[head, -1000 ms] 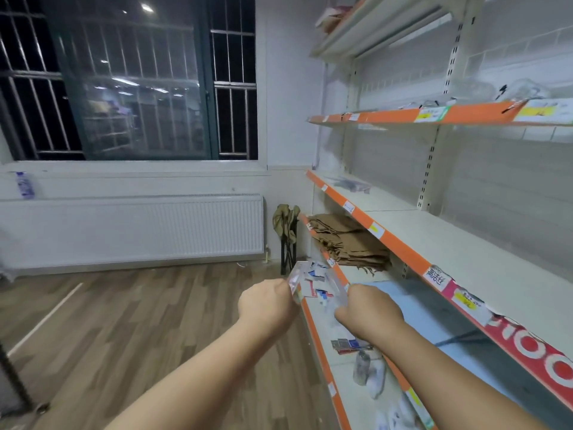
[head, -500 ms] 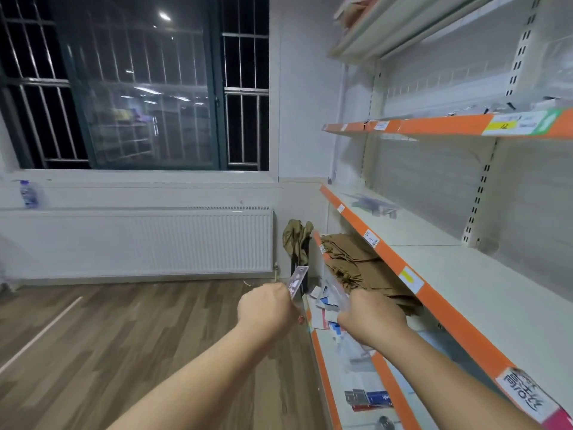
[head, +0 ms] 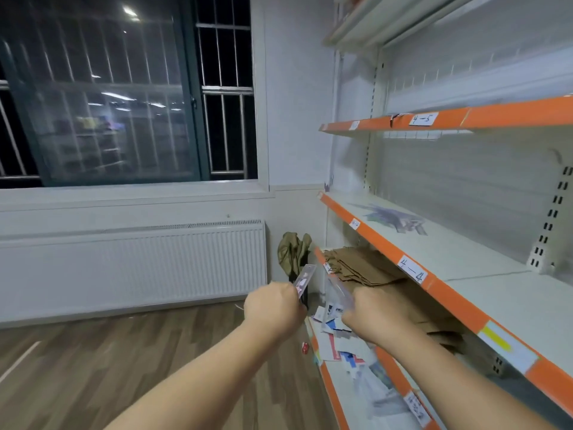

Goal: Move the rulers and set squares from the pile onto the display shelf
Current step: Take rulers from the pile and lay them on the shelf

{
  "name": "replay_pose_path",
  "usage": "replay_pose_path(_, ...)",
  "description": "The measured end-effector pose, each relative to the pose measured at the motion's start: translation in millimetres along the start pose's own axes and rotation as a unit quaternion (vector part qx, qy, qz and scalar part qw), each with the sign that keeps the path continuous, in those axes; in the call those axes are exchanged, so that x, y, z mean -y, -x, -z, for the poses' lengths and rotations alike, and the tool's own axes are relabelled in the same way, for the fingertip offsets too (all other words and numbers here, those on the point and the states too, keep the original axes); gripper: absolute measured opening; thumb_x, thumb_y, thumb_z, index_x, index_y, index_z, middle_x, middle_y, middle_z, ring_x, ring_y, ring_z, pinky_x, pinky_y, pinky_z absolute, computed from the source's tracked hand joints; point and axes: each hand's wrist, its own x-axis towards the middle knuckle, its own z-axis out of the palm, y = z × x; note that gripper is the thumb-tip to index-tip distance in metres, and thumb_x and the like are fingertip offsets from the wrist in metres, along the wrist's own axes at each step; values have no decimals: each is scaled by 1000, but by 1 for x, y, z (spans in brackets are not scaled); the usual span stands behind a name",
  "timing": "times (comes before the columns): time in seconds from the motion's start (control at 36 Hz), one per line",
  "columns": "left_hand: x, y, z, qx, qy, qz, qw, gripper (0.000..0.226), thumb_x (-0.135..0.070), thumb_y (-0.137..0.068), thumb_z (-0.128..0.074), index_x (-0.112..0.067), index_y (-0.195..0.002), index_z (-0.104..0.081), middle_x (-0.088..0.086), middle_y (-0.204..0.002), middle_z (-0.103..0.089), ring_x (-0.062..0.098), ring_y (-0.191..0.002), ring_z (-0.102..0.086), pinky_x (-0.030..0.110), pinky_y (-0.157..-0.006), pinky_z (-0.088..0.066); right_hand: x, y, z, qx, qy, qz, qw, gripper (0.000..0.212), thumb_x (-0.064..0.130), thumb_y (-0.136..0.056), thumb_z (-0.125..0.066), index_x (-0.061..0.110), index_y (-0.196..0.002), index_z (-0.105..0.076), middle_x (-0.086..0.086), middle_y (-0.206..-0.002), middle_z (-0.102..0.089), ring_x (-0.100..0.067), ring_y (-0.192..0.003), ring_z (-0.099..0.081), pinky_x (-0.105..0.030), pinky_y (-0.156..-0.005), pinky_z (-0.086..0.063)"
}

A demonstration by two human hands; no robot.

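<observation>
A: Head view. Status of the hands?

B: Left hand (head: 273, 308) is fisted round a clear packaged ruler (head: 304, 280). The ruler sticks up out of the fist, tilted right, with a printed card inside that's too blurred to read. Right hand (head: 372, 315) grips a second clear pack (head: 339, 290), also blurred. Could be a ruler or a set square, I can't tell which.

A: Where's the pile?

B: The pile (head: 338, 336) is at the far end of the bottom shelf (head: 330, 380), against its orange front edge. It's loose white, red and blue packs, directly under the right hand.

A: Display shelf?

B: Middle shelf (head: 465, 259), with a handwritten tag (head: 412, 273) reading "4-4" on the front edge. A few clear stationery packs (head: 393, 218) lie near its far end. The shelf above (head: 511, 111) is tagged "4-5" (head: 420, 119). The other edge tags are unreadable.

A: Anything else?

B: Brown paper bags (head: 366, 268) are stacked on the level under 4-4. An olive cloth (head: 293, 252) sits in the room corner, beside a radiator (head: 133, 265) below the window (head: 124, 88).
</observation>
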Motion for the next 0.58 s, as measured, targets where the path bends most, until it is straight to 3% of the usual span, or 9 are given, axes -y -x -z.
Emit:
replay_pose_path(0.11,19,-51,-5,-5,5,-18,1000,17,-30,-93,-43,-16,-86,-51,2,-81,-54,23,-72,-53,28,-62,-42,18,-46,-3,-18,-2,-16,1000,13,29,-82,-52,16,-79,-52,3,-68,-49,-21,-65,-51,-23,-47,-29)
replay_pose_path(0.28,35,-118,-21,20,1,-25,1000,24,-32,-93,-45,-14,-97,-60,4,-86,-60,24,-79,-61,29,-66,-48,25,-104,-13,-28,-12,-32,999,11,28,-82,-53,18,-82,-51,4,-71,-50,-21,-67,-51,-23,-46,-28)
replay_pose_path(0.39,36,-160,-34,21,2,-35,999,26,-35,-93,-46,-13,-97,-60,4,-90,-63,24,-82,-65,31,-70,-53,22,-146,-18,-30,-19,-41,999,10,28,-82,-51,19,-85,-50,2,-77,-54,-21,-69,-53,-24,-46,-30)
replay_pose_path(0.58,30,-247,-53,21,10,-42,999,18,-32,-92,-46,-16,-89,-54,2,-85,-59,22,-79,-61,30,-66,-49,12,-231,-18,-32,-21,-35,999,12,30,-86,-51,19,-90,-48,1,-84,-53,-22,-75,-52,-25,-53,-35)
